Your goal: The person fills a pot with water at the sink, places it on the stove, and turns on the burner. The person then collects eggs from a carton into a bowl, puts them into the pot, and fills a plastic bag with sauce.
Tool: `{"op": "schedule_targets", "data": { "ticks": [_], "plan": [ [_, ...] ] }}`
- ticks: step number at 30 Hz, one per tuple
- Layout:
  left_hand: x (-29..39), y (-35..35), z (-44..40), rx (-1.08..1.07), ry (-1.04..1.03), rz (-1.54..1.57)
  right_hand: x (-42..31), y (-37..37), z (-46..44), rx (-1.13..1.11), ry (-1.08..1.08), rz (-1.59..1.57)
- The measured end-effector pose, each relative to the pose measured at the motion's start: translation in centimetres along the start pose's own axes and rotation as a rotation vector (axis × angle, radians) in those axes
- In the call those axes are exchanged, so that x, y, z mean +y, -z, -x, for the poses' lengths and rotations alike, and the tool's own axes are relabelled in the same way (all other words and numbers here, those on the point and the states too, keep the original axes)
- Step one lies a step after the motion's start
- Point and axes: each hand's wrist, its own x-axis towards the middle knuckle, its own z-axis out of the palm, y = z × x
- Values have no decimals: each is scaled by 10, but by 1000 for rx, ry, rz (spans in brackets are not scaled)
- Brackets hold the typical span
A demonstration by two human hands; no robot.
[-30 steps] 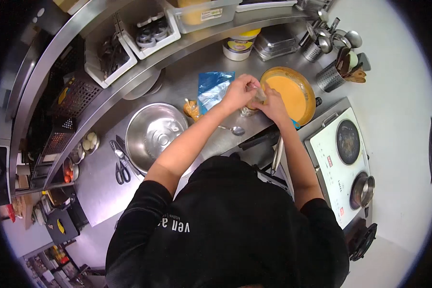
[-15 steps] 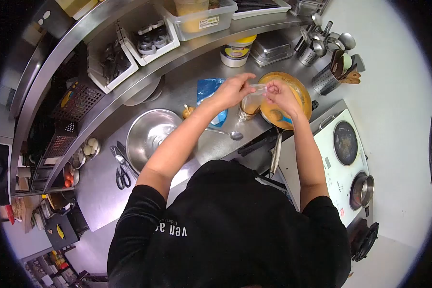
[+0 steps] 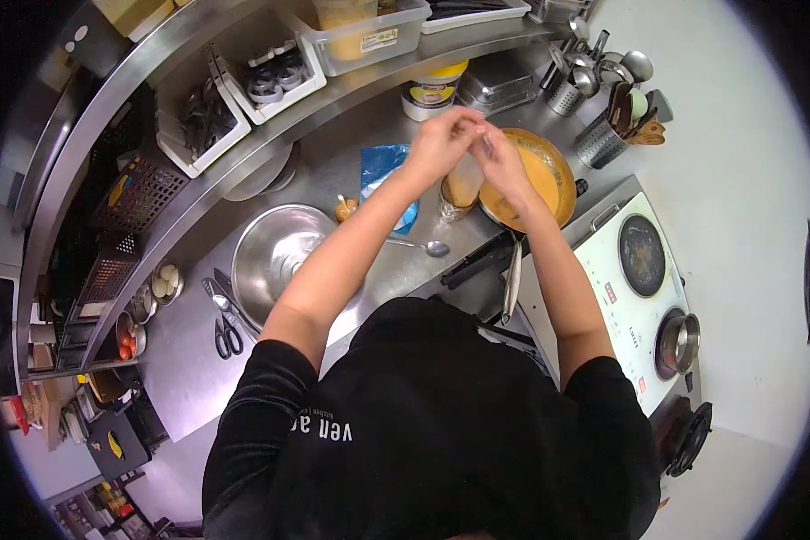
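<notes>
My left hand [image 3: 444,142] and my right hand [image 3: 502,168] meet above the counter, fingers pinched together at the top of a clear plastic bag [image 3: 467,176]. Orange-brown content shows in the bag's lower part, which stands in a small see-through cup [image 3: 450,212]. Beside it, under my right hand, sits a frying pan of orange sauce [image 3: 545,176] with its handle toward me. A spoon [image 3: 436,248] lies on the counter near the cup. Left of the cup lies a blue plastic packet [image 3: 382,167]. My fingers partly hide the bag's top.
A large steel bowl [image 3: 259,256] stands left, with scissors [image 3: 229,338] nearby. Behind are a lidded tub [image 3: 430,94] and utensil holders [image 3: 600,144]. A white two-plate cooker [image 3: 621,288] with a small steel pot [image 3: 686,344] is on the right. A steel shelf [image 3: 360,81] overhangs the counter.
My hands have come together at the bag's top, where they were slightly apart before. The blue utensil seen in the pan earlier is out of sight. The view has shifted slightly.
</notes>
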Motion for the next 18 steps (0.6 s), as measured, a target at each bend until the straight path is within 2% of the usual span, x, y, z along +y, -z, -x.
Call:
{"op": "schedule_targets", "data": {
  "ticks": [1,2,4,5,8,11,16,18],
  "plan": [
    [5,12,4,-51,70,-99,1,1,-6,-9,62,141],
    [4,16,8,-57,67,-96,2,5,-9,-3,60,145],
    [-10,21,19,1,-151,-215,-19,14,-19,-60,-28,16],
    [-19,22,18,-164,-137,-220,-27,17,-24,-57,-28,19],
    [-11,11,26,-270,-114,-282,-55,23,-40,-111,94,-9],
    [6,3,24,-228,-102,-219,-82,19,-50,-80,76,-19],
    [3,-3,28,-191,-70,-38,-123,11,-55,185,208,376],
    [12,1,33,-264,126,59,-126,7,-58,233,226,426]
  ]
}}
